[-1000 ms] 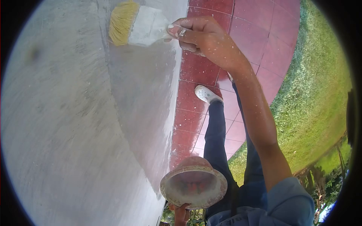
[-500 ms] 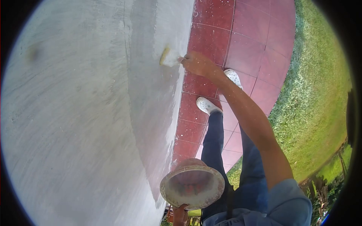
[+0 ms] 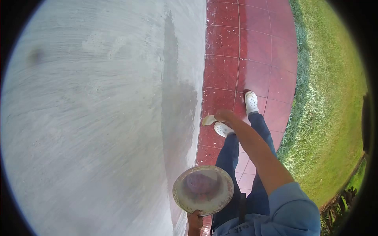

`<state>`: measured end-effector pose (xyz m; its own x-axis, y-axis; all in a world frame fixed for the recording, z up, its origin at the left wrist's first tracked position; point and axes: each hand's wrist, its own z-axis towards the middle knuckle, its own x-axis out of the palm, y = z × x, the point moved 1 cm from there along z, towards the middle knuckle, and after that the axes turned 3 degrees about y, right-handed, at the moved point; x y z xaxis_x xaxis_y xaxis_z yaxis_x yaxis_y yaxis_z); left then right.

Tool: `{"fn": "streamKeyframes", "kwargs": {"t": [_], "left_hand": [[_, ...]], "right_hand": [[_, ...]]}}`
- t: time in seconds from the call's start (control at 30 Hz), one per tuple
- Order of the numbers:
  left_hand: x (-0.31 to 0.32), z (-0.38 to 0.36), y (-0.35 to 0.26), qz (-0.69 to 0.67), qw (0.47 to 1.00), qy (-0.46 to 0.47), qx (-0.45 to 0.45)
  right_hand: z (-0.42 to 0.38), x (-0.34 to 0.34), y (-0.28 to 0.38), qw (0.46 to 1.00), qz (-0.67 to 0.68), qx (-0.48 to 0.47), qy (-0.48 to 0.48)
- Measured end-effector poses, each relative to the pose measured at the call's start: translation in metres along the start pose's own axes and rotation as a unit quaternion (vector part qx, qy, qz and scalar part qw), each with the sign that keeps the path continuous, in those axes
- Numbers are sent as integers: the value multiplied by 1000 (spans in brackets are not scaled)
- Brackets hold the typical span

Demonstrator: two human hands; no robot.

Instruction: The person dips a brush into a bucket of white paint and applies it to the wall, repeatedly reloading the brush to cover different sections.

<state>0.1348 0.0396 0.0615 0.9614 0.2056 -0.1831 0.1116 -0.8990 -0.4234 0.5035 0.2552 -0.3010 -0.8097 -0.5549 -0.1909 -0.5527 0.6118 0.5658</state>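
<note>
My right hand [image 3: 225, 115] is closed round the handle of a wide brush [image 3: 209, 120], whose pale bristles point left over the red tiles, apart from the wall. At the bottom, my left hand [image 3: 195, 219] grips the rim of a round, paint-crusted bowl [image 3: 203, 190], with its opening facing me. What the bowl holds is hard to make out. The grey-white wall [image 3: 98, 118] fills the left side and has a darker, damp-looking band [image 3: 170, 98] low down near the floor.
Red floor tiles [image 3: 222, 70] with white specks run along the foot of the wall. My feet in white clogs [image 3: 251, 102] stand on them. Grass [image 3: 327, 98] borders the tiles on the right, with dark plants [image 3: 339, 206] at the lower right.
My right hand and the brush have moved off the wall, down the view and to the right, towards my feet. The bowl has tilted slightly in my left hand. The view has shifted.
</note>
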Motion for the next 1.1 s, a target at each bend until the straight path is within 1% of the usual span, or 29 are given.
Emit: {"fn": "streamKeyframes", "kwargs": {"t": [0.03, 0.07, 0.1, 0.13, 0.17, 0.2, 0.27, 0.3, 0.33, 0.4, 0.43, 0.47, 0.5, 0.53, 0.57, 0.63, 0.67, 0.73, 0.77, 0.83, 0.9, 0.93, 0.97, 1.0, 1.03, 1.07, 1.1], "left_hand": [[-3, 1, -4, -1, 1000, 8, 7], [2, -1, -5, 26, 999, 26, 19], [11, -3, -5, 46, 997, 48, 36], [36, -17, -20, 24, 998, 50, 43], [45, -20, -31, 13, 997, 63, 50], [50, -24, -38, 56, 993, 69, 83], [64, -24, -49, 105, 978, 91, 157], [69, -24, -52, 115, 969, 102, 193], [73, -19, -55, 108, 968, 108, 198], [82, -10, -56, 102, 967, 110, 206], [91, -7, -58, 99, 966, 111, 210], [103, -10, -64, 99, 961, 111, 234], [119, -28, -78, 99, 956, 106, 253], [130, -47, -87, 83, 964, 117, 225], [144, -76, -106, 64, 970, 126, 196], [155, -80, -106, 93, 956, 123, 250], [167, -92, -115, 71, 959, 113, 251], [182, -123, -117, 63, 967, 91, 230], [192, -121, -112, 47, 968, 86, 233], [216, -118, -97, 0, 942, 86, 323], [240, -139, -95, -6, 951, 86, 297], [250, -152, -95, 2, 956, 95, 278], [261, -168, -97, -5, 959, 90, 270], [272, -187, -102, 21, 959, 77, 271], [284, -200, -99, 45, 959, 63, 274], [296, -191, -86, 35, 960, 56, 273], [306, -171, -73, 39, 949, 38, 310]], "right_hand": [[-8, 9, -29, 974, 223, 29, -21], [-42, 2, -41, 937, 335, 35, -90], [-78, -11, -51, 884, 437, 34, -161], [-109, -21, -71, 878, 444, 64, -166], [-138, -29, -88, 871, 452, 96, -169], [-186, -48, -91, 879, 425, 150, -153], [-259, -61, -115, 904, 368, 109, -188], [-304, -75, -106, 909, 358, 120, -176], [-335, -80, -108, 895, 380, 150, -177], [-402, -94, -98, 902, 368, 115, -195], [-425, -101, -95, 913, 335, 109, -205], [-444, -105, -95, 924, 301, 103, -215], [-468, -108, -89, 946, 193, -45, -257], [-482, -108, -86, 919, 269, 20, -288], [-498, -110, -77, 928, 244, 18, -280], [-522, -114, -57, 916, 262, -52, -299], [-533, -123, -31, 924, 243, -61, -290], [-572, -129, 21, 901, 303, -140, -276], [-576, -138, 33, 906, 290, -148, -271], [-587, -159, 49, 923, 239, -209, -216], [-605, -185, 81, 939, 143, -255, -182], [-606, -198, 85, 943, 136, -250, -171], [-604, -210, 89, 949, 91, -263, -151], [-604, -219, 91, 950, 43, -278, -131], [-604, -228, 92, 952, 36, -279, -122], [-601, -238, 96, 956, -4, -269, -116], [-599, -244, 98, 958, -44, -261, -110]]}}
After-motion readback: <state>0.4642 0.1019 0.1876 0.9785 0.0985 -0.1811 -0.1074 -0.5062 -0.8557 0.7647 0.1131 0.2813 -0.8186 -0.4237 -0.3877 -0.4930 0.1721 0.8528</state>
